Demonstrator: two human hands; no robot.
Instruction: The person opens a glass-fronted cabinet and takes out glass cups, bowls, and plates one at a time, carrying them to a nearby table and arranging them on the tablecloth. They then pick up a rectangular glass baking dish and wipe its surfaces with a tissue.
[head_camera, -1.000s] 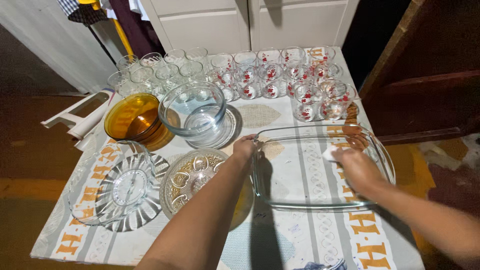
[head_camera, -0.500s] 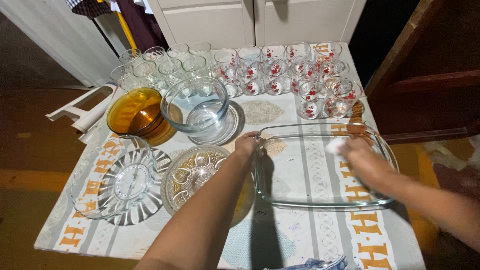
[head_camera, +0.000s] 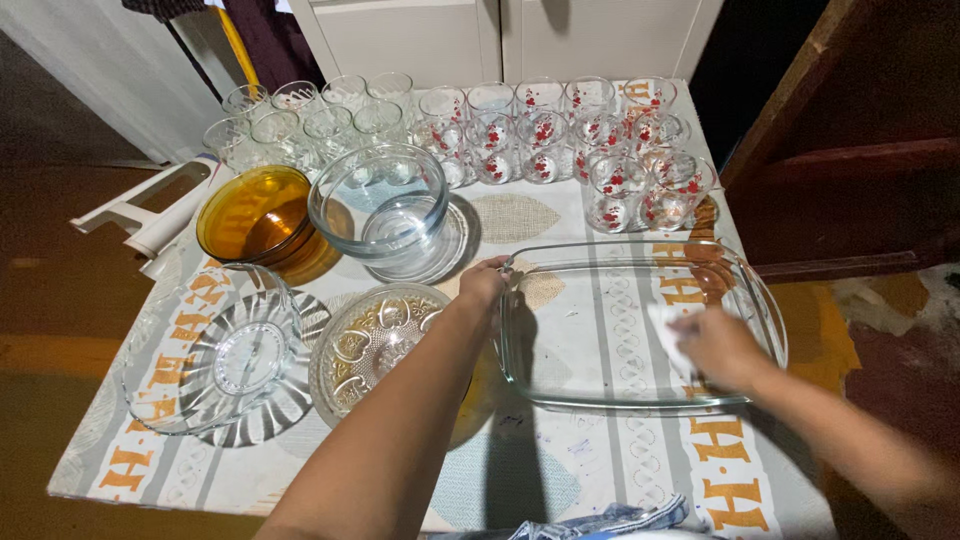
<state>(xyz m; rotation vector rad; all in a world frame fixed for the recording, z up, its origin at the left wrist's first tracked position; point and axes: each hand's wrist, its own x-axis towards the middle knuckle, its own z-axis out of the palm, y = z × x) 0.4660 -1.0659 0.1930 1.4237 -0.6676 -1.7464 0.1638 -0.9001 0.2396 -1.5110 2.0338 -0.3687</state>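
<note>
A clear rectangular glass baking dish (head_camera: 600, 260) lies on the table at centre right. My left hand (head_camera: 486, 284) grips its left rim. Inside the dish, near its right side, my right hand (head_camera: 722, 345) presses a small white cloth (head_camera: 664, 326) against the glass; the hand is blurred. Both forearms reach in from the bottom of the head view.
An amber bowl (head_camera: 252, 212) and stacked clear bowls (head_camera: 385, 205) stand at the left. Two patterned glass plates (head_camera: 225, 360) (head_camera: 372, 335) lie nearer. Several clear glasses (head_camera: 310, 115) and red-flowered glasses (head_camera: 590, 140) line the back. A white plastic chair (head_camera: 150, 215) lies left of the table.
My right hand has slid with the cloth from the dish's far right rim toward its near right part. The left hand stays on the left rim.
</note>
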